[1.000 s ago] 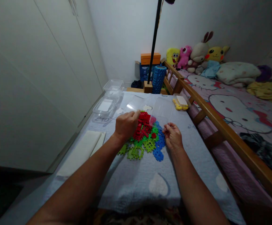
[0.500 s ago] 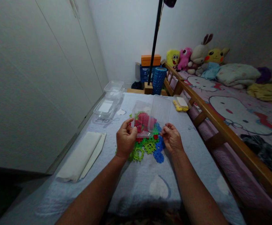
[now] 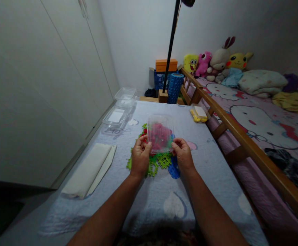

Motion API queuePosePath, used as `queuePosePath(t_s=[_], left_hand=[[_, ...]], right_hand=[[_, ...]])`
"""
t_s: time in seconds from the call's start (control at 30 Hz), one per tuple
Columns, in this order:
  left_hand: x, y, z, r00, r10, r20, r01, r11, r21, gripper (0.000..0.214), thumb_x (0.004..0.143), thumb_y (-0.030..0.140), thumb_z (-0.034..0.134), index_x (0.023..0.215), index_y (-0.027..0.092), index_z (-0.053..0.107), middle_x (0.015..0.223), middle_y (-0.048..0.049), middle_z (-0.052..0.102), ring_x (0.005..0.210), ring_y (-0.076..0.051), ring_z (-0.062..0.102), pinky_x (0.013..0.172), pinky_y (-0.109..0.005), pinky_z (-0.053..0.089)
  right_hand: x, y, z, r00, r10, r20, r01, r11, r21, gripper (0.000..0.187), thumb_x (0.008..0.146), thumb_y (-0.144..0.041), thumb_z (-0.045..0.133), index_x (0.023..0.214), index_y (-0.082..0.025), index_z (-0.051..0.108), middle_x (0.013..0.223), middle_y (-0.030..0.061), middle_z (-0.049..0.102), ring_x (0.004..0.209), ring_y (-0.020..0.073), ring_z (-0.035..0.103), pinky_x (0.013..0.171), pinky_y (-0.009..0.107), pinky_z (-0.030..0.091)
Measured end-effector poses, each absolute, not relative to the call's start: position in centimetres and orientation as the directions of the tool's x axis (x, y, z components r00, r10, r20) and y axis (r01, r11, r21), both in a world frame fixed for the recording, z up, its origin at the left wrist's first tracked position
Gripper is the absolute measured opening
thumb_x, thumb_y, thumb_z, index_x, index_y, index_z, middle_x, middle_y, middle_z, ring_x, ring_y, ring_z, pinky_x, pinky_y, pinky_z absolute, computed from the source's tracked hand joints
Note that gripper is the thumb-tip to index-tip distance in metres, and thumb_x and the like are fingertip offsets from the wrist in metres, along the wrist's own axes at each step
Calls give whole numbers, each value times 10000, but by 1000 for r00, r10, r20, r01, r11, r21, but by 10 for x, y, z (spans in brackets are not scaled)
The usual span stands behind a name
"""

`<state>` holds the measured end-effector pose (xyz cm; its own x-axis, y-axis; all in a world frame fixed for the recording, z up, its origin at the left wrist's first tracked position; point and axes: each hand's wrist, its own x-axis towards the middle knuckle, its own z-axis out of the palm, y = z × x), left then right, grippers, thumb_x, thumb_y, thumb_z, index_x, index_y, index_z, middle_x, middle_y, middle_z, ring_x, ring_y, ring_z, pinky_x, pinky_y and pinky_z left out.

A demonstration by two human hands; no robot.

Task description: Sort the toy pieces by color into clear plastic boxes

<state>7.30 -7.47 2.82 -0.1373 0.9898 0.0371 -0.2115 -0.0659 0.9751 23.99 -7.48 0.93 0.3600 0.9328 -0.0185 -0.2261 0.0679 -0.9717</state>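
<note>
My left hand (image 3: 140, 157) is closed on the near left edge of a clear plastic box (image 3: 150, 145). Fingers of my right hand (image 3: 184, 155) pinch the near right corner of its clear lid (image 3: 161, 119), which lies over the box. Red pieces show through the plastic; whether they are inside or beneath it I cannot tell. Around and below the box, flat interlocking toy pieces lie in a pile: green pieces (image 3: 164, 160) in front, blue pieces (image 3: 173, 169) by my right hand, and a few red pieces (image 3: 145, 131) at the left.
Clear empty-looking containers (image 3: 115, 116) stand at the table's far left. A folded cream cloth (image 3: 88, 171) lies at left. At the far right sits a box of yellow pieces (image 3: 199, 118), near the wooden bed rail (image 3: 223, 121). A black pole (image 3: 169, 51) rises behind the table.
My right hand has moved left, bringing the lid from beside the box to over it. My left hand keeps its hold on the box, nearly in place.
</note>
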Motion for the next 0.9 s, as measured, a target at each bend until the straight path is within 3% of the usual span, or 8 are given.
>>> queuePosePath(t_s=[0.33, 0.6, 0.9], left_hand=[[68, -74, 25, -117, 992, 48, -136, -64, 989, 368, 900, 445, 624, 1157, 181, 626, 781, 19, 612, 600, -116, 547, 563, -223, 451], [62, -76, 27, -80, 988, 130, 68, -125, 990, 432, 841, 360, 689, 1231, 182, 634, 702, 69, 449, 607, -113, 480, 605, -225, 436], [59, -78, 28, -61, 989, 135, 161, -123, 979, 469, 874, 350, 620, 1307, 171, 628, 785, 25, 522, 708, -146, 545, 683, -261, 486]], right_hand=[[237, -77, 6, 266, 964, -12, -159, 32, -987, 381, 715, -459, 758, 954, -238, 559, 665, -101, 512, 424, 70, 390, 382, 213, 290], [239, -77, 5, 201, 980, 7, -153, 38, -987, 414, 733, -450, 763, 1011, -262, 521, 591, -133, 474, 381, 78, 385, 352, 202, 276], [236, -80, 7, 178, 983, 53, -96, 71, -993, 439, 761, -426, 740, 1093, -272, 497, 684, -113, 502, 417, 79, 419, 387, 214, 314]])
